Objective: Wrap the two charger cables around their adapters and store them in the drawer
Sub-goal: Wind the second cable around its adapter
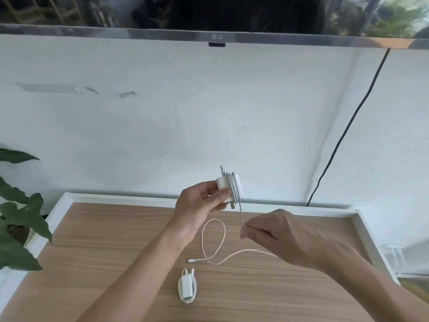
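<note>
**Second charger half wound above the table**

In the head view, the left hand (200,202) sat at the centre of the frame, its grip clenched around a white adapter (228,188) held up in the air above the far edge of the wooden table (104,252). Several turns of white cable (214,240) already lay around the adapter's body. From those turns the cable ran down to the right hand (276,231), just right of centre, whose thumb and forefinger pinched it taut. Beyond that pinch the loose remainder fell onto the table, curled into one loop and ended in a small plug lying flat near the lower centre.

Below that, in the lower centre of the frame, the other charger (187,285) rested on the table with its cable fully wound around its adapter, well apart from both hands.

A television (218,37) edge crossed the top of the frame, a black cord (348,126) hung down the white wall at right, and plant leaves (21,219) filled the left edge.
</note>
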`<control>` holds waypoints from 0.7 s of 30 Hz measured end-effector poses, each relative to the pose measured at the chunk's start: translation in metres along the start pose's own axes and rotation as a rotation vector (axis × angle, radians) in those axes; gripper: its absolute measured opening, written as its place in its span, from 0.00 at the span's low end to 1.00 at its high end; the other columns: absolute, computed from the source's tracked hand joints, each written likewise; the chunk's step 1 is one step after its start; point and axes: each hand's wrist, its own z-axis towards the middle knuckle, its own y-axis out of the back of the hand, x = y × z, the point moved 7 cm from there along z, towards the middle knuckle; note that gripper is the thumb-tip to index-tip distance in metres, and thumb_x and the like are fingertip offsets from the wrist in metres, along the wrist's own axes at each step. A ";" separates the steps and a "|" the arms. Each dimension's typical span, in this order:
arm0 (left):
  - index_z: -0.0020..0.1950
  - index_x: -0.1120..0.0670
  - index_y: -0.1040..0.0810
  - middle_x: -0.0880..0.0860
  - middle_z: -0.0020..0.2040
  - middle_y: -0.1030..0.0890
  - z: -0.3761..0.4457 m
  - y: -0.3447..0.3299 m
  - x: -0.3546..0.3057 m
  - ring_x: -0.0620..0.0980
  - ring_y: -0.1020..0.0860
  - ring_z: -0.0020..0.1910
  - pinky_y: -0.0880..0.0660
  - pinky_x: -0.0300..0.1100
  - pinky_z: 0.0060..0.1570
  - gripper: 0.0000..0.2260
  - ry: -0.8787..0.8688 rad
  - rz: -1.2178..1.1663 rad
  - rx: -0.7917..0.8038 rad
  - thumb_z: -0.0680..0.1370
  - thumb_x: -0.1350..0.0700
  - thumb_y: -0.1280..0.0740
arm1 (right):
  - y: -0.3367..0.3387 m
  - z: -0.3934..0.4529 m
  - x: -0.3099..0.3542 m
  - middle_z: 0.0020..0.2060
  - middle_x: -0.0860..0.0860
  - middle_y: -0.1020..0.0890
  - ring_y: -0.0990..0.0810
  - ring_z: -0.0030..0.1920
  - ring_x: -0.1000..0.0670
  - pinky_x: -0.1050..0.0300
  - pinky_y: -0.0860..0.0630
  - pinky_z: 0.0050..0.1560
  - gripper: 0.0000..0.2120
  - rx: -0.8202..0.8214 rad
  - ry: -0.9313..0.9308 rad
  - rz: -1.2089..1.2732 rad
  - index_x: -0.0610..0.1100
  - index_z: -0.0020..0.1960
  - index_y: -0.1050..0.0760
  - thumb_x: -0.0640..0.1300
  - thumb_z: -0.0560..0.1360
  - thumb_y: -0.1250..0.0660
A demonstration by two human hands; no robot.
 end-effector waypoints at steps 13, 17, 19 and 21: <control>0.52 0.51 0.13 0.52 0.44 0.11 -0.004 -0.012 -0.006 0.44 0.15 0.41 0.20 0.40 0.48 0.08 -0.058 0.446 0.078 0.74 0.55 0.22 | 0.054 0.001 0.031 0.31 0.53 0.24 0.28 0.34 0.49 0.57 0.30 0.36 0.14 -0.133 0.199 -0.249 0.47 0.41 0.23 0.51 0.83 0.37; 0.56 0.52 0.14 0.51 0.47 0.11 -0.007 -0.019 -0.003 0.44 0.14 0.46 0.19 0.38 0.51 0.10 -0.025 0.456 0.186 0.75 0.56 0.23 | 0.070 0.013 0.017 0.33 0.52 0.19 0.25 0.32 0.50 0.65 0.30 0.34 0.09 -0.117 0.108 -0.056 0.49 0.45 0.17 0.49 0.82 0.32; 0.56 0.52 0.13 0.52 0.49 0.11 -0.009 -0.020 -0.003 0.46 0.14 0.48 0.19 0.42 0.54 0.09 -0.014 0.447 0.232 0.76 0.56 0.23 | 0.075 0.019 0.008 0.35 0.51 0.17 0.24 0.33 0.47 0.62 0.29 0.35 0.06 -0.106 0.046 0.063 0.51 0.46 0.16 0.48 0.81 0.30; 0.57 0.50 0.13 0.54 0.51 0.11 -0.011 -0.021 -0.002 0.51 0.14 0.51 0.20 0.48 0.58 0.10 0.005 0.419 0.264 0.76 0.55 0.23 | 0.078 0.025 -0.002 0.38 0.49 0.15 0.21 0.39 0.42 0.53 0.25 0.39 0.05 -0.100 -0.021 0.167 0.53 0.46 0.15 0.47 0.80 0.29</control>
